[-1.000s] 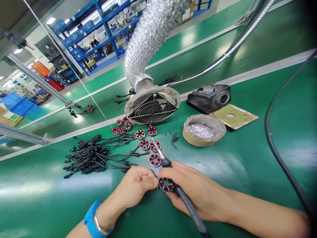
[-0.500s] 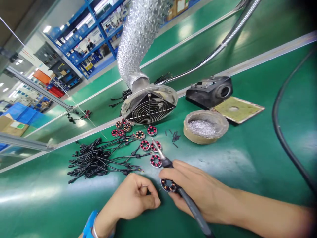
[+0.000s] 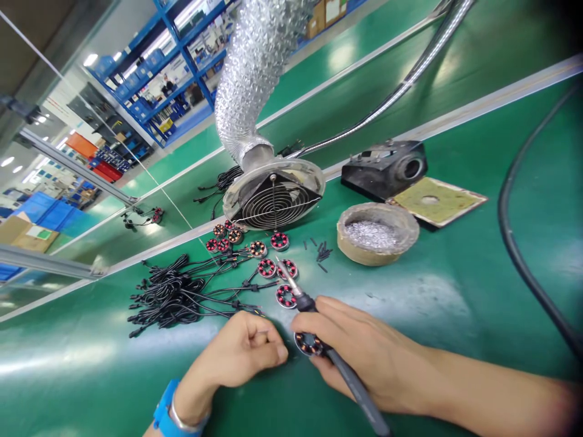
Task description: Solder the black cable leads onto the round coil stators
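My right hand (image 3: 359, 352) is closed round the dark handle of a soldering iron (image 3: 298, 295), whose metal tip points up and left over the motor stators. The same hand also has a black stator with copper windings (image 3: 308, 343) at its fingers, under the handle. My left hand (image 3: 248, 351), wearing a blue wristband (image 3: 175, 416), is closed with thumb against curled fingers; anything between them is hidden. Just beyond the iron's tip side lie stators with red windings, among them one stator (image 3: 286, 297). Left of these rests a heap of black cables (image 3: 170, 297), some ends reaching the stators.
A fume extractor hood (image 3: 273, 203) with a silver duct (image 3: 248, 79) stands behind the stators. To the right are a bowl of metal shavings (image 3: 378, 237), a black iron holder (image 3: 387, 167), a yellowish sponge tray (image 3: 439, 200) and small black tubes (image 3: 324, 250). A thick black cable (image 3: 519, 255) hangs right.
My left hand has moved slightly left and up, its fingers drawn closer together. The iron's tip has dipped a little lower and left; the right hand keeps its hold.
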`<action>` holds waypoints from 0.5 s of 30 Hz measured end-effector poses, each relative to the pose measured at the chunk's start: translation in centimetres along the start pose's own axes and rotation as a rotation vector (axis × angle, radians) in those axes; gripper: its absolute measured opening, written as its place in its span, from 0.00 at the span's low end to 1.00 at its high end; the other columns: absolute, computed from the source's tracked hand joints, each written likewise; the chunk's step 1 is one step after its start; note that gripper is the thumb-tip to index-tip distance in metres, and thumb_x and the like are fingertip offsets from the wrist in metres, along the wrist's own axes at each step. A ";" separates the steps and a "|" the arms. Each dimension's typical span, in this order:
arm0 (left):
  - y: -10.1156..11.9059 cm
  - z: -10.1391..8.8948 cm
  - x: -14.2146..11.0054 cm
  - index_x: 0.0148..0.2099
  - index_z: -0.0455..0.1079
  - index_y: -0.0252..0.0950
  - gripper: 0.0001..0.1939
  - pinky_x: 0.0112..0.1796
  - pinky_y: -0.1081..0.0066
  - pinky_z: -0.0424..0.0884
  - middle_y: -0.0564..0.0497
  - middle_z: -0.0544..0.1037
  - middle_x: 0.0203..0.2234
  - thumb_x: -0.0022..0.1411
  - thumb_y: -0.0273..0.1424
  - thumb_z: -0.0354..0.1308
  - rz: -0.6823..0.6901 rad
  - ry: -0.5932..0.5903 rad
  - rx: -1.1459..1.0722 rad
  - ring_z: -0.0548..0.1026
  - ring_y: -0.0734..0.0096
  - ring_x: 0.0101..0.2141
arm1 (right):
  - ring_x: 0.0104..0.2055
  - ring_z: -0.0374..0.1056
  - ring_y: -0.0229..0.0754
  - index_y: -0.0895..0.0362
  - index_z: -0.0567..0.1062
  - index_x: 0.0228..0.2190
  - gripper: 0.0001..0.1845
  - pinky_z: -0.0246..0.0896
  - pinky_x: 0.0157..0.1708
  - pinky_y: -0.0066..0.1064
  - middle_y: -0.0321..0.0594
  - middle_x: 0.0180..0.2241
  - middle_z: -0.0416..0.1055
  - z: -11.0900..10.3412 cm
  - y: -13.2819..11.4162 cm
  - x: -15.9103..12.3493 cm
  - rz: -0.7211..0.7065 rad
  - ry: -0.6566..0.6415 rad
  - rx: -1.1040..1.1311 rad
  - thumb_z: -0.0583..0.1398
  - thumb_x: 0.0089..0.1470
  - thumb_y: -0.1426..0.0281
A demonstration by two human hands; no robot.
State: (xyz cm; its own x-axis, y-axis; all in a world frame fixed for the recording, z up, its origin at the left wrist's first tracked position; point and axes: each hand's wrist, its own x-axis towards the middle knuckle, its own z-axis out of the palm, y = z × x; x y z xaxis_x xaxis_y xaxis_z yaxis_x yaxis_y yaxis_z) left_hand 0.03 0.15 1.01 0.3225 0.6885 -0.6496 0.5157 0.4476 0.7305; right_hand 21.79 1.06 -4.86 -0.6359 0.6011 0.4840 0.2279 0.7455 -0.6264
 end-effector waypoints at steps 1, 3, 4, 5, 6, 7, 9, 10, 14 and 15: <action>0.0 0.0 0.2 0.26 0.70 0.32 0.19 0.22 0.73 0.46 0.61 0.56 0.14 0.54 0.45 0.61 0.030 0.036 0.011 0.50 0.79 0.19 | 0.32 0.59 0.42 0.55 0.65 0.44 0.21 0.57 0.30 0.28 0.37 0.31 0.62 0.0 0.0 0.0 -0.006 0.000 0.005 0.53 0.48 0.84; 0.1 0.2 0.5 0.26 0.70 0.32 0.21 0.23 0.73 0.46 0.60 0.56 0.15 0.57 0.46 0.58 0.066 0.085 0.029 0.51 0.78 0.20 | 0.32 0.60 0.42 0.55 0.65 0.45 0.22 0.57 0.30 0.28 0.37 0.32 0.62 0.0 0.1 0.0 -0.011 0.005 0.012 0.53 0.48 0.84; 0.2 0.5 0.7 0.26 0.69 0.32 0.21 0.23 0.73 0.46 0.60 0.56 0.15 0.57 0.46 0.59 0.069 0.091 0.024 0.50 0.79 0.20 | 0.32 0.60 0.42 0.55 0.65 0.45 0.22 0.58 0.30 0.28 0.37 0.32 0.63 0.0 0.1 0.0 -0.009 0.007 0.013 0.53 0.48 0.84; 0.2 0.7 0.8 0.25 0.68 0.32 0.21 0.23 0.73 0.46 0.60 0.56 0.15 0.56 0.46 0.60 0.063 0.085 0.008 0.50 0.79 0.20 | 0.32 0.61 0.42 0.55 0.65 0.44 0.22 0.58 0.30 0.28 0.37 0.32 0.63 0.0 0.2 0.0 -0.003 0.005 0.014 0.53 0.48 0.84; 0.3 0.8 0.9 0.25 0.67 0.33 0.21 0.23 0.73 0.46 0.60 0.56 0.15 0.54 0.46 0.61 0.054 0.072 -0.020 0.50 0.79 0.20 | 0.32 0.61 0.42 0.55 0.66 0.44 0.21 0.58 0.30 0.28 0.37 0.32 0.63 -0.1 0.2 0.0 0.001 0.004 0.014 0.54 0.48 0.84; 0.3 0.9 1.0 0.25 0.67 0.33 0.21 0.23 0.73 0.46 0.61 0.55 0.15 0.53 0.47 0.61 0.046 0.057 -0.051 0.50 0.80 0.19 | 0.32 0.61 0.42 0.55 0.66 0.43 0.21 0.59 0.29 0.28 0.37 0.31 0.63 -0.1 0.2 0.1 0.006 0.004 0.013 0.54 0.48 0.84; 0.3 0.9 1.0 0.26 0.68 0.33 0.22 0.22 0.73 0.45 0.62 0.53 0.14 0.53 0.48 0.60 0.033 0.040 -0.085 0.49 0.80 0.18 | 0.32 0.63 0.42 0.54 0.66 0.43 0.21 0.60 0.29 0.27 0.36 0.30 0.64 -0.2 0.1 0.2 0.004 0.001 0.015 0.53 0.48 0.83; 0.2 0.9 1.0 0.26 0.67 0.33 0.21 0.22 0.73 0.44 0.62 0.53 0.14 0.54 0.48 0.60 0.034 0.053 -0.086 0.48 0.80 0.18 | 0.32 0.63 0.42 0.54 0.66 0.43 0.21 0.60 0.28 0.27 0.36 0.30 0.64 -0.3 0.0 0.2 0.002 0.005 0.015 0.53 0.48 0.83; -0.5 1.5 1.5 0.27 0.64 0.34 0.16 0.23 0.75 0.47 0.60 0.57 0.16 0.57 0.42 0.58 0.095 0.220 -0.047 0.52 0.79 0.20 | 0.33 0.68 0.41 0.51 0.67 0.46 0.21 0.65 0.30 0.28 0.37 0.32 0.67 0.4 0.3 -0.3 0.024 0.003 0.004 0.50 0.53 0.81; -0.6 1.7 1.6 0.28 0.65 0.34 0.15 0.23 0.75 0.48 0.60 0.58 0.17 0.57 0.41 0.58 0.111 0.252 -0.054 0.53 0.79 0.20 | 0.33 0.69 0.41 0.51 0.67 0.46 0.20 0.67 0.31 0.27 0.37 0.33 0.68 0.8 0.6 -0.6 0.032 0.012 -0.005 0.51 0.54 0.79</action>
State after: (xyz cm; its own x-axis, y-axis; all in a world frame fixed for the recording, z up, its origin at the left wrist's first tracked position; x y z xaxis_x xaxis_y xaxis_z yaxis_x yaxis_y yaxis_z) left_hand 1.59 -0.01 -0.80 0.1641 0.8522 -0.4968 0.4430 0.3863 0.8090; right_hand 21.72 0.97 -6.02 -0.6197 0.6279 0.4710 0.2516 0.7273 -0.6385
